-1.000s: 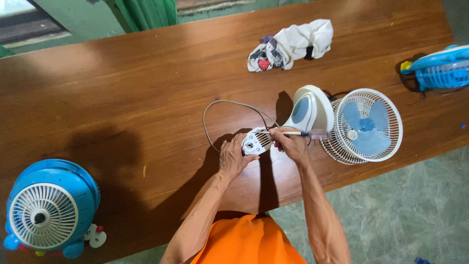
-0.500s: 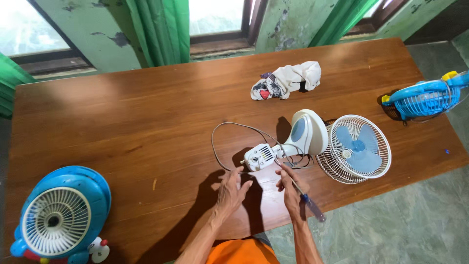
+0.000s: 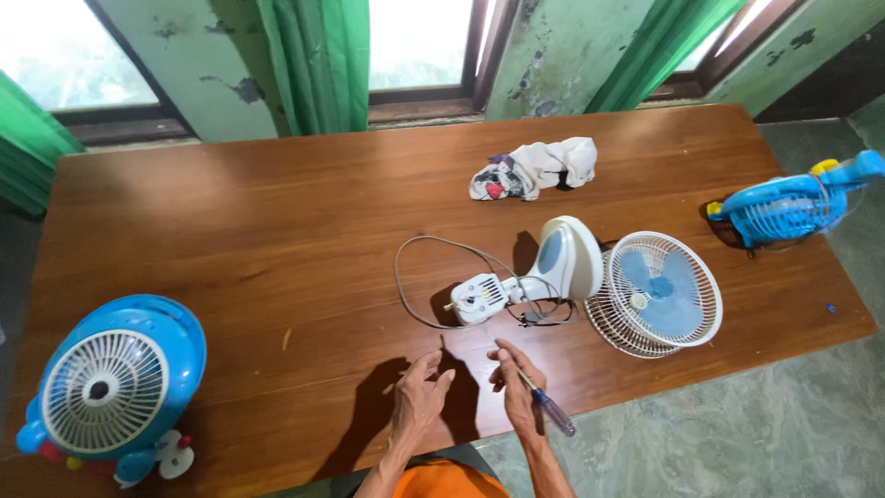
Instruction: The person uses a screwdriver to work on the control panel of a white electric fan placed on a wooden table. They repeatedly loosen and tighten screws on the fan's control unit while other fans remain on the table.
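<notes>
Right hand (image 3: 518,392) grips a screwdriver (image 3: 546,407), tip toward the motor (image 3: 481,298) just ahead; left hand (image 3: 419,397) empty, fingers loosely spread, about as near.

The screwdriver (image 3: 546,409) shaft is partly hidden inside the right hand (image 3: 518,392); its tip is too small to tell.

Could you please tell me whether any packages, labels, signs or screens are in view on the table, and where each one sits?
None can be made out: no package, sign or screen.
The nearest thing to printing is the crumpled white cloth at the far side of the wooden table, with red and dark patches.
</notes>
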